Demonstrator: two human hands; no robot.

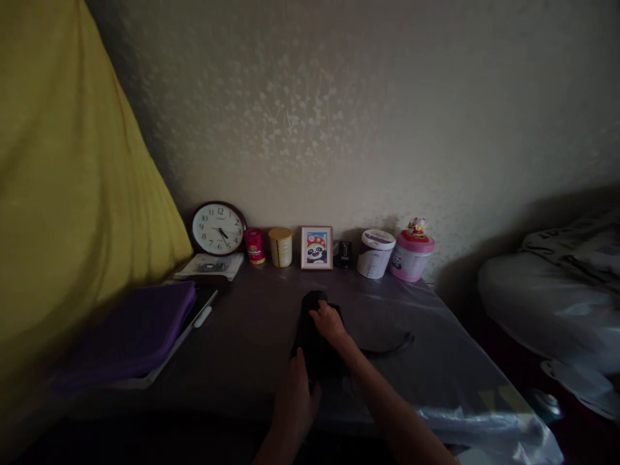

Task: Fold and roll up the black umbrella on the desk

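Note:
A dark, soft-looking object (314, 342) lies in the middle of a table covered with a shiny plastic sheet (426, 361). My right hand (329, 323) rests on its far end with the fingers curled over the top. My left hand (293, 397) lies against its near end, fingers pressed to its side. A dark strap or cord (387, 349) runs from the object off to the right. The room is dim, so what the object is stays unclear.
Along the wall stand a round clock (217, 228), a red tin (254, 246), a yellow tin (280, 247), a framed panda picture (316, 247), a white tub (375, 253) and a pink tub (412, 256). A purple case (135, 326) lies at left, a yellow curtain (62, 194) beside it, bedding (557, 303) at right.

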